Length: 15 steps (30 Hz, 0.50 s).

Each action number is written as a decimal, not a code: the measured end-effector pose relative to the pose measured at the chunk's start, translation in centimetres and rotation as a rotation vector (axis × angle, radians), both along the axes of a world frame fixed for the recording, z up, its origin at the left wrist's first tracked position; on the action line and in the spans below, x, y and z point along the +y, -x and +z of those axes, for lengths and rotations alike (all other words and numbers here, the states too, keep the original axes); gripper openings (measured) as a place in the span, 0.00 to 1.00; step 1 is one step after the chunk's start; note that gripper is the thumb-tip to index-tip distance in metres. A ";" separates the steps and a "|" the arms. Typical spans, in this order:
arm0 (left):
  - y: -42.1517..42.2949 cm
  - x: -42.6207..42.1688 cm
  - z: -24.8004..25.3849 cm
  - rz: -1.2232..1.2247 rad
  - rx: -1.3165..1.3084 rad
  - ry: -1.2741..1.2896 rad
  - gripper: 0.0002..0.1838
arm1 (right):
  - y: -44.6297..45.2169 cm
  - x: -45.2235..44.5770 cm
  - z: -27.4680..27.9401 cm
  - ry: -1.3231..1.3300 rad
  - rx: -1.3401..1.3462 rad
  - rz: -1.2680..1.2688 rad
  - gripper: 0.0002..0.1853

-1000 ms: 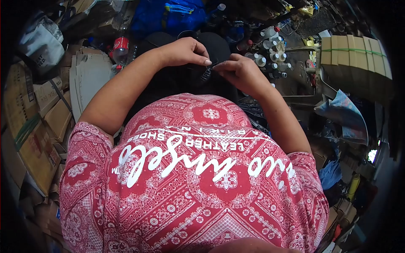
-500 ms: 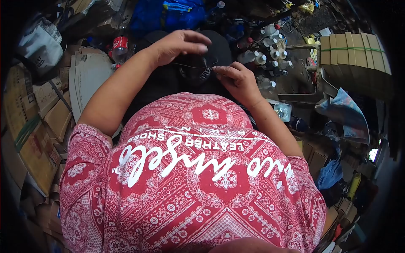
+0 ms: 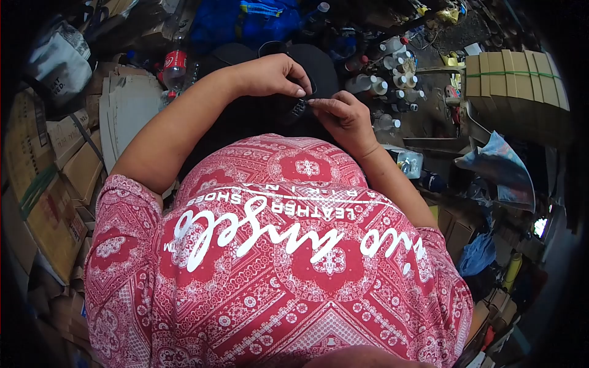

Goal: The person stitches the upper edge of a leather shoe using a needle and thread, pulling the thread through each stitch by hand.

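A small dark item [image 3: 297, 110] with pale markings lies against the dark clothing on my lap. My left hand [image 3: 279, 75] is above it, its thumb and index finger pinched together at the item's upper edge. My right hand [image 3: 345, 115] is just right of the item, with thumb and index fingertips closed at its edge. What sits between the fingertips of either hand is too small to make out. A dark cord loops up near my left hand's fingers.
Several bottles [image 3: 392, 80] stand at the upper right, beside strapped cardboard [image 3: 512, 80]. A red-labelled bottle [image 3: 175, 69] stands left of my hands. A blue bag [image 3: 245, 24] lies ahead. Flattened cardboard [image 3: 132, 110] leans at the left.
My left hand lifted away with its fingers apart, a thin thread showing below it, then came back down to the item. My right hand moved slightly down and stayed beside the item.
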<state>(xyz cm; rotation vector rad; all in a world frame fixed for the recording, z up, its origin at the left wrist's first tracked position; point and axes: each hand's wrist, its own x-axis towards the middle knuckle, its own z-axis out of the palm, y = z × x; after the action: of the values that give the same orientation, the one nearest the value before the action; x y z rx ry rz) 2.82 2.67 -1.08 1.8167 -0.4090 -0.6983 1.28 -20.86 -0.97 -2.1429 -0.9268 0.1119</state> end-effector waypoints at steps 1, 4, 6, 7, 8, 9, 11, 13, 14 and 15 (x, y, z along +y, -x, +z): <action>-0.1 0.0 -0.1 -0.030 0.061 0.056 0.13 | 0.1 0.0 0.0 0.011 -0.032 0.003 0.12; -0.2 0.1 -0.3 -0.069 0.110 0.061 0.14 | 0.5 0.1 -0.2 0.027 -0.052 -0.019 0.11; -0.2 0.3 0.2 -0.086 0.127 0.023 0.15 | 0.5 0.0 -0.2 0.050 -0.084 -0.005 0.11; -0.2 0.3 0.5 -0.103 0.142 -0.015 0.17 | 0.5 0.1 -0.1 0.072 -0.118 0.009 0.11; -0.2 0.2 0.5 -0.101 0.143 -0.015 0.17 | 0.4 0.1 0.0 0.072 -0.117 0.011 0.11; -0.2 0.2 0.4 -0.108 0.155 -0.008 0.18 | 0.4 0.2 0.3 0.088 -0.144 0.030 0.11; -0.3 0.3 0.1 -0.116 0.170 -0.001 0.19 | 0.3 0.2 0.6 0.104 -0.170 0.049 0.11; -0.4 0.3 -0.2 -0.115 0.195 0.056 0.19 | 0.2 0.2 0.8 0.169 -0.167 0.082 0.10; -0.4 0.3 -0.3 -0.116 0.196 0.057 0.19 | 0.1 0.2 1.1 0.170 -0.166 0.081 0.10; -0.4 0.2 -0.3 -0.118 0.196 0.052 0.20 | 0.0 0.3 1.6 0.206 -0.111 0.099 0.10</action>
<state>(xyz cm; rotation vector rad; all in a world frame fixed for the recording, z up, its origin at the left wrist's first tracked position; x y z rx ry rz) 3.18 2.92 -1.35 1.6674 -0.4025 -0.9310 1.29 -20.58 0.63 -2.3104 -1.1285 0.1444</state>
